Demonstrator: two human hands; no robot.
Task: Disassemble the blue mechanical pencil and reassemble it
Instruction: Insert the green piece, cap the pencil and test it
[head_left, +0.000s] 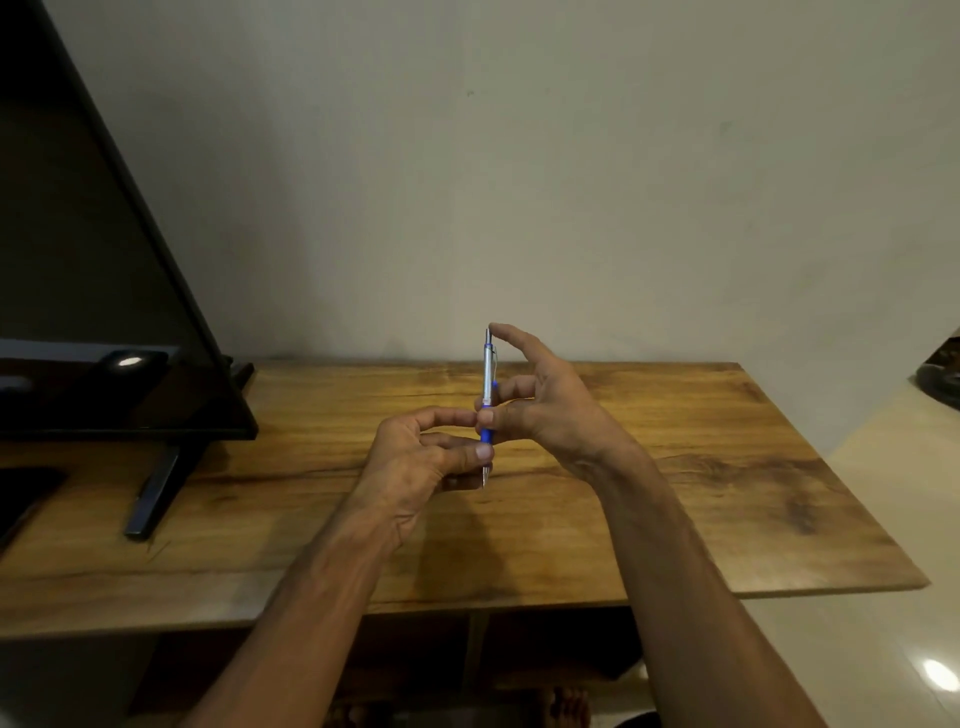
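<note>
The blue mechanical pencil (488, 382) stands upright in the air above the wooden table (727, 467), with a silver barrel, a blue grip section and its tip pointing down. My left hand (421, 462) pinches the lower blue grip near the tip between thumb and fingers. My right hand (540, 400) holds the barrel's middle with thumb and a curled finger, while its index finger reaches up and touches the top end of the pencil.
A dark flat screen (104, 291) on a black stand (156, 488) fills the left side of the table. A plain wall rises behind. The table's right edge drops to a pale floor (883, 519). Open shelves lie under the tabletop.
</note>
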